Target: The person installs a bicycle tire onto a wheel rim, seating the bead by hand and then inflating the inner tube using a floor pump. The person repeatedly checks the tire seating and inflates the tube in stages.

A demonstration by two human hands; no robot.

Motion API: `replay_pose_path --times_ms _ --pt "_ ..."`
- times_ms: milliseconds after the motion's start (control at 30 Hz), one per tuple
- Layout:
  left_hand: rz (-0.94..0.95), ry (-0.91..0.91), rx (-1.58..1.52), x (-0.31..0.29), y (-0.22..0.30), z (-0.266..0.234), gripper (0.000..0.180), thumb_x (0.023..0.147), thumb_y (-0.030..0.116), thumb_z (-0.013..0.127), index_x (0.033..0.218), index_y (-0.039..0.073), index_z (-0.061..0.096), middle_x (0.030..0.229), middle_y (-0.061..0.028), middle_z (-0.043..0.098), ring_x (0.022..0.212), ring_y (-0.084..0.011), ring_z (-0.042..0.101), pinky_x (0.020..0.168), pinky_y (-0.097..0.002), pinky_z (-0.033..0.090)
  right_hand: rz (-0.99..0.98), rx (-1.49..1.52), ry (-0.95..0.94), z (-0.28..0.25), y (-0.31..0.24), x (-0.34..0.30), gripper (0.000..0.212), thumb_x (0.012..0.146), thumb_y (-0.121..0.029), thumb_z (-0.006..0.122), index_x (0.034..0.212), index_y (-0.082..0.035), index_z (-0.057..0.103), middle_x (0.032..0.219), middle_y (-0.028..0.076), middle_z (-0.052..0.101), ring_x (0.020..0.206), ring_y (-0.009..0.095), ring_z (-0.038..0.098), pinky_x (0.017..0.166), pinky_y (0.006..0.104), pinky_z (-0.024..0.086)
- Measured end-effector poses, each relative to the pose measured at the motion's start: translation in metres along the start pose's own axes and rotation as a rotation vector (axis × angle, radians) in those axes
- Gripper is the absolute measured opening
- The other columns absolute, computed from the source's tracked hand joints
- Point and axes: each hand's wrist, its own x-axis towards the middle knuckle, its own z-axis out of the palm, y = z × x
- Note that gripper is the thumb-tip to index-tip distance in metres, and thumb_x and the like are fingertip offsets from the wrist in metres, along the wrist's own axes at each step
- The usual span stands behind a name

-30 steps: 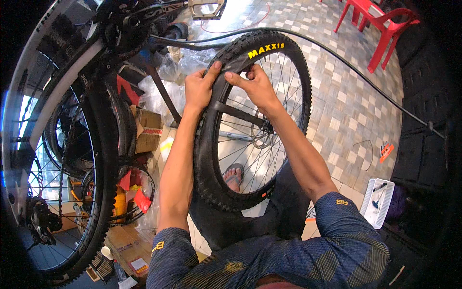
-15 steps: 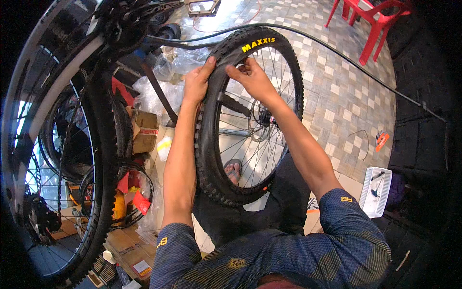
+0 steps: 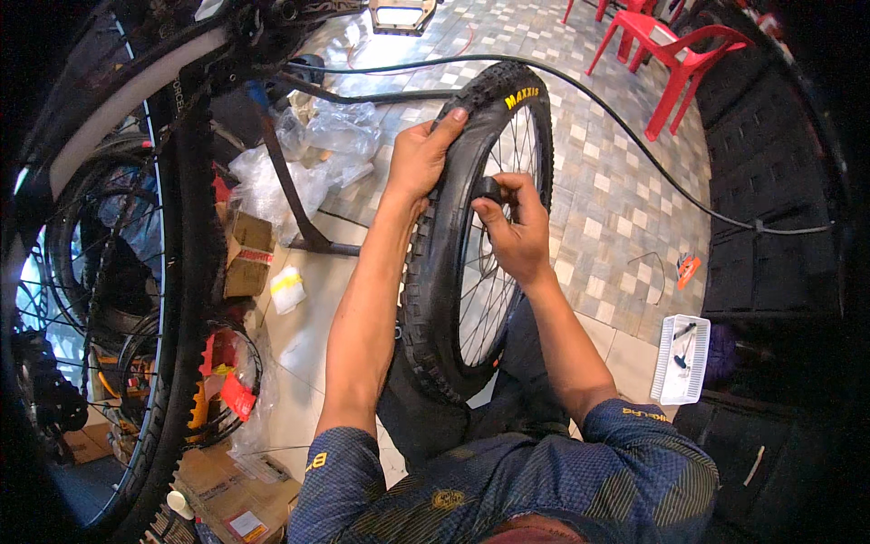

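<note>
A bicycle wheel with a knobby black tyre (image 3: pixel 443 272) and yellow sidewall lettering stands tilted between my legs. My left hand (image 3: pixel 420 163) is closed on the tyre's upper left side, thumb over the sidewall and fingers round the tread. Beside the rim, my right hand (image 3: pixel 518 231) pinches a short black piece with a rounded end (image 3: pixel 488 189) between thumb and fingers. Its kind is hard to make out, and the fingers partly cover it. Thin spokes (image 3: pixel 485 313) show below that hand; the hub is mostly hidden.
A bicycle (image 3: pixel 168 272) stands close at my left. Cardboard boxes (image 3: pixel 234 494) and clear plastic wrapping (image 3: pixel 290 177) lie beside it. A black hose (image 3: pixel 589 95) arches past the wheel. At the right are a white basket (image 3: pixel 680 363) and a red chair (image 3: pixel 675 59).
The wheel has turned more edge-on and shifted right. My left hand has moved right with the tyre. My right hand has come lower and now holds the black piece.
</note>
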Motion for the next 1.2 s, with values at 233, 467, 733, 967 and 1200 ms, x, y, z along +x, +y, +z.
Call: replay_pose_path --times_ms 233,467,733,967,1200 --pt "-0.011 -0.008 -0.066 -0.014 0.006 0.004 0.048 0.094 0.045 0.071 0.096 -0.002 0.073 0.082 -0.0014 0.069 0.068 -0.0071 0.058 0.061 -0.0241 0.046 0.035 0.035 0.019 0.0 -0.011 -0.011 0.034 0.093 -0.025 0.076 0.108 -0.002 0.056 0.087 0.004 0.065 0.08 0.011 0.059 0.074 0.0267 0.048" --pt "-0.016 -0.032 -0.117 -0.019 0.011 0.005 0.047 0.097 0.045 0.068 0.101 -0.002 0.073 0.089 -0.0048 0.071 0.071 -0.0094 0.063 0.064 -0.0242 0.05 0.127 0.041 0.04 0.003 -0.021 0.001 0.031 0.094 -0.026 0.075 0.104 -0.003 0.057 0.087 0.004 0.067 0.08 0.01 0.061 0.071 0.0274 0.05" --pt "0.0 -0.002 -0.177 0.004 -0.006 0.003 0.05 0.098 0.047 0.063 0.108 -0.002 0.071 0.09 -0.0073 0.072 0.071 -0.0123 0.065 0.063 -0.0265 0.05 0.127 0.042 0.093 0.009 -0.008 0.023 0.026 0.096 -0.024 0.073 0.104 -0.003 0.059 0.083 0.0 0.061 0.078 0.007 0.055 0.07 0.0237 0.045" --pt "-0.028 -0.028 -0.288 0.018 -0.017 0.003 0.044 0.097 0.046 0.065 0.114 0.005 0.069 0.096 -0.0016 0.072 0.072 -0.0095 0.063 0.063 -0.0258 0.051 0.134 0.003 0.247 0.011 0.002 0.046 0.032 0.091 -0.028 0.076 0.099 -0.002 0.06 0.085 0.012 0.069 0.079 0.025 0.065 0.072 0.0361 0.05" --pt "0.075 -0.056 -0.348 0.017 -0.024 -0.003 0.035 0.101 0.036 0.061 0.115 0.005 0.067 0.101 -0.0042 0.073 0.081 -0.0125 0.069 0.069 -0.0262 0.055 0.057 -0.104 0.335 0.018 0.014 0.064 0.028 0.09 -0.024 0.077 0.101 -0.002 0.063 0.087 0.01 0.07 0.078 0.018 0.064 0.07 0.033 0.049"
